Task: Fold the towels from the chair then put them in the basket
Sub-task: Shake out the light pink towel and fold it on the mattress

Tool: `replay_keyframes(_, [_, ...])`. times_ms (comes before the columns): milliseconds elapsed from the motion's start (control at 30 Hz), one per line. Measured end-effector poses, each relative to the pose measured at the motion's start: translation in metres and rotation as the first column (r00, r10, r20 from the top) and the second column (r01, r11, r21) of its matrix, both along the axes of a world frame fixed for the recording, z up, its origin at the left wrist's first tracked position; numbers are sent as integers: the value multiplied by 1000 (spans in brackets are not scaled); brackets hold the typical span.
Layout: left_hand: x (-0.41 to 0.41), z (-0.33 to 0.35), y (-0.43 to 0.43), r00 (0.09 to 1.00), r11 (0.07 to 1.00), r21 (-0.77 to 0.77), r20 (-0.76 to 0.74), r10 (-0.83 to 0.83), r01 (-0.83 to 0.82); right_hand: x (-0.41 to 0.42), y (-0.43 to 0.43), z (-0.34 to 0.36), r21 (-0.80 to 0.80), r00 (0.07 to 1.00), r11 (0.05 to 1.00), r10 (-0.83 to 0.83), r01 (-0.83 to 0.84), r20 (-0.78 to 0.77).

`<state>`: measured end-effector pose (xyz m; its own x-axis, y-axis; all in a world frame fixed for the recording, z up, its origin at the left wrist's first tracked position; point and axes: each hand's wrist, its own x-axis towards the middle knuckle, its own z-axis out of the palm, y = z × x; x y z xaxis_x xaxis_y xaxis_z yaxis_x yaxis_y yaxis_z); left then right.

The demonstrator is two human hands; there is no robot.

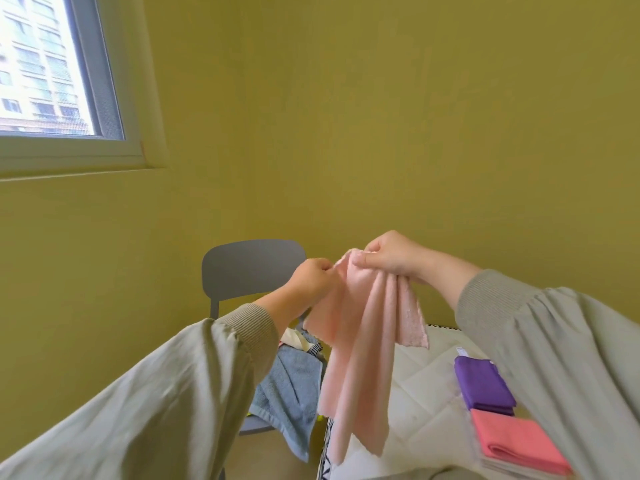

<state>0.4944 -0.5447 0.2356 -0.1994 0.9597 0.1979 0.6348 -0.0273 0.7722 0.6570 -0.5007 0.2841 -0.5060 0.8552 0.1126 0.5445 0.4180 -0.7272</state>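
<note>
A pale pink towel (360,344) hangs in loose folds in front of me, held up by both hands. My left hand (310,277) pinches its upper edge on the left, and my right hand (391,258) grips the bunched top corner. Behind it stands a grey chair (249,271) with a blue towel (287,386) draped over the seat and a few other cloths partly hidden. A folded purple towel (483,382) and a folded coral towel (519,441) lie on the white quilted surface (422,393) to the right. No basket shows.
A yellow-green wall fills the background, with a window (52,71) at the upper left. The chair stands close against the left edge of the quilted surface. Bare floor (263,452) lies below the chair.
</note>
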Motion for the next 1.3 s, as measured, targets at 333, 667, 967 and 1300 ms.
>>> replay_keyframes(333, [-27, 0, 0, 902, 956, 260, -366, 231, -139, 2, 11, -18, 242, 876, 962, -223, 126, 429])
replay_keyframes(667, [-46, -13, -6, 903, 965, 195, -359, 237, -176, 20, 34, -43, 152, 886, 972, -225, 178, 405])
replay_keyframes(967, [-33, -6, -2, 985, 976, 201, -136, 106, -78, 32, 37, -63, 256, 818, 920, -384, 298, 428])
replay_keyframes(1300, [-30, 3, 1, 975, 985, 172, -216, 52, -14, 37, 41, -84, 344, 683, 824, -566, 450, 462])
